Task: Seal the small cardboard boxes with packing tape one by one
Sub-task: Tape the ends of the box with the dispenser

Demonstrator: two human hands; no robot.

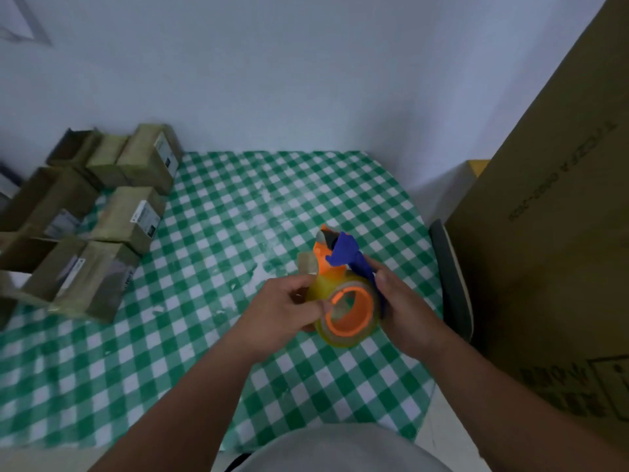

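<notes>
I hold a tape dispenser (343, 267) above the table, a blue and orange frame with a yellowish tape roll (347, 311) on an orange core. My right hand (405, 308) grips the blue handle side of the dispenser. My left hand (289, 311) pinches the roll's left edge, where a loose end of tape (308, 264) sticks up. Several small cardboard boxes (129, 216) with white labels are clustered at the table's far left. One of them at the back (73, 148) stands open at the top.
The table wears a green and white checked cloth (238, 206) and stands against a pale wall. A tall cardboard carton (551, 233) rises at the right. A dark chair edge (452, 284) sits between carton and table.
</notes>
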